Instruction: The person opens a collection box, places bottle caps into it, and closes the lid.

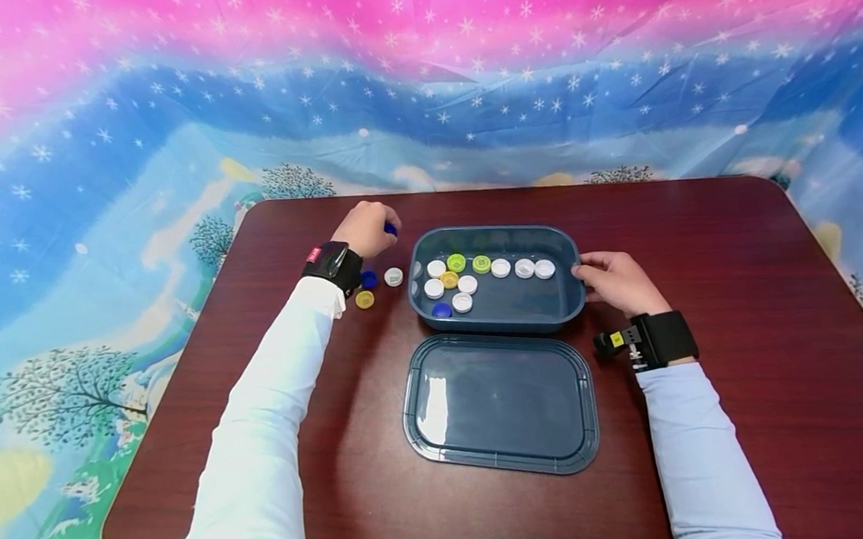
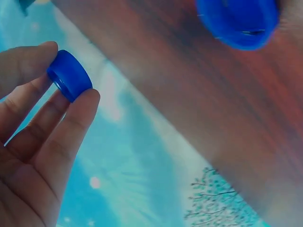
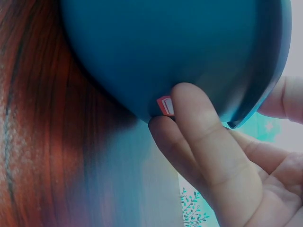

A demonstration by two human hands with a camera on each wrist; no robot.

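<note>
Between thumb and fingertips my left hand [image 1: 370, 229] pinches a blue bottle cap [image 2: 70, 75], raised over the table left of a dark blue-grey plastic box [image 1: 527, 304]. Below that hand lie another blue cap [image 1: 368, 280], a yellow cap [image 1: 364, 300] and a white cap [image 1: 394, 277]. Several white, green, yellow and blue caps are spread on the box's floor, mostly toward its left and back. At the box's right end, my right hand [image 1: 620, 281] grips the rim; in the right wrist view its fingers [image 3: 203, 127] lie against the outer wall.
A matching flat lid [image 1: 497, 403] lies on the brown table [image 1: 766, 321], just in front of the box. Behind the table hangs a pink and blue patterned cloth [image 1: 419, 95], which also drops along the left side.
</note>
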